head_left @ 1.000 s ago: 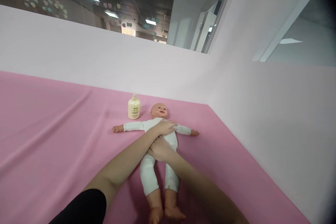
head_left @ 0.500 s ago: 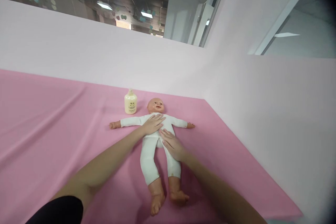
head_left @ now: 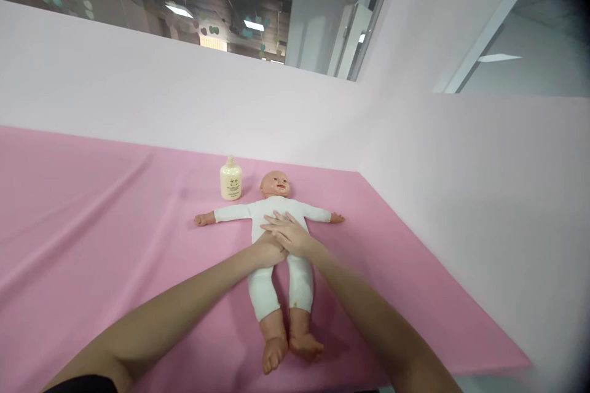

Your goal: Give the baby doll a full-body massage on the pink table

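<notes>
A baby doll (head_left: pixel 276 206) in a white bodysuit lies on its back, arms spread, head away from me and feet towards me. My left hand (head_left: pixel 271 250) rests flat on the doll's lower belly, its fingers partly covered by the other hand. Over it lies my right hand (head_left: pixel 291 234), fingers stretched out and slightly spread across the doll's belly. Neither hand holds anything. Beyond the doll's left-side arm in view stands a pale yellow pump bottle (head_left: pixel 231 181), upright and apart from both hands.
A pink sheet (head_left: pixel 115 227) with some creases covers the surface under the doll. White walls (head_left: pixel 184 98) rise behind and to the right. A window or mirror (head_left: pixel 230 0) reflecting ceiling lights is above the back edge.
My left hand has slid from the doll's chest down to its lower belly. My right hand has moved up and now crosses over the left. The doll's feet have shifted slightly.
</notes>
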Demonstrator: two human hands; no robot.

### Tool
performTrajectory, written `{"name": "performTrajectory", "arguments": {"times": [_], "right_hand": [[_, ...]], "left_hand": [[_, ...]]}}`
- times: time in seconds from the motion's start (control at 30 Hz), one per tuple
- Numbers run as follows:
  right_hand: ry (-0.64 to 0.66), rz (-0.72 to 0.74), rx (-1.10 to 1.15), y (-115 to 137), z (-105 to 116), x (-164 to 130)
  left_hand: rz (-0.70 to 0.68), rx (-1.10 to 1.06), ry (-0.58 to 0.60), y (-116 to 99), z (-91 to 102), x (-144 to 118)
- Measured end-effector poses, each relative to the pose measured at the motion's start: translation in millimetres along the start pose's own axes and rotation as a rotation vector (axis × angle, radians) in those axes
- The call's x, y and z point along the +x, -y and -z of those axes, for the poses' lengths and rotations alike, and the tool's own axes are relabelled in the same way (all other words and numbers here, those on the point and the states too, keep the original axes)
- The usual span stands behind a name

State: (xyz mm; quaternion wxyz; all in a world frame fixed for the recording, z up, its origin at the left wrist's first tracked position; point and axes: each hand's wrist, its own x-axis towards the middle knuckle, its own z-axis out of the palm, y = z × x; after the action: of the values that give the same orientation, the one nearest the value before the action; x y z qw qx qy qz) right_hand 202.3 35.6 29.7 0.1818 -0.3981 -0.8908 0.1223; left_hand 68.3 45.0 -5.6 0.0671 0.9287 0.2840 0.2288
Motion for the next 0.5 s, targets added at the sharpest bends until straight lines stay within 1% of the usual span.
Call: {"name": "performTrajectory", "arguments": {"times": [0.03, 0.1, 0.2, 0.3, 0.4, 0.5], "right_hand": [[0.036, -0.002, 0.008, -6.0, 2.2, 8.2], [0.036, -0.057, 0.012, -19.2, 2.5, 22.3], [-0.046, -0.176, -0.012, -37.5, -4.6, 34.9], [-0.161, -0.313, -0.032, -49.2, -14.4, 37.2], [-0.246, -0.446, -0.056, -54.7, -22.6, 32.7], [-0.302, -0.544, -0.092, -54.0, -29.2, 23.4]], "left_hand": [[-0.02, -0.001, 0.005, 1.2, 0.7, 0.6], [-0.051, -0.001, 0.023, 3.9, 4.6, 3.0], [-0.068, -0.048, 0.02, 9.4, 11.0, 7.6], [-0.059, -0.145, 0.019, 17.0, 13.4, 10.4], [-0.002, -0.203, -0.024, 24.6, 12.1, 10.8], [0.122, -0.239, -0.131, 33.1, 8.5, 9.1]]}}
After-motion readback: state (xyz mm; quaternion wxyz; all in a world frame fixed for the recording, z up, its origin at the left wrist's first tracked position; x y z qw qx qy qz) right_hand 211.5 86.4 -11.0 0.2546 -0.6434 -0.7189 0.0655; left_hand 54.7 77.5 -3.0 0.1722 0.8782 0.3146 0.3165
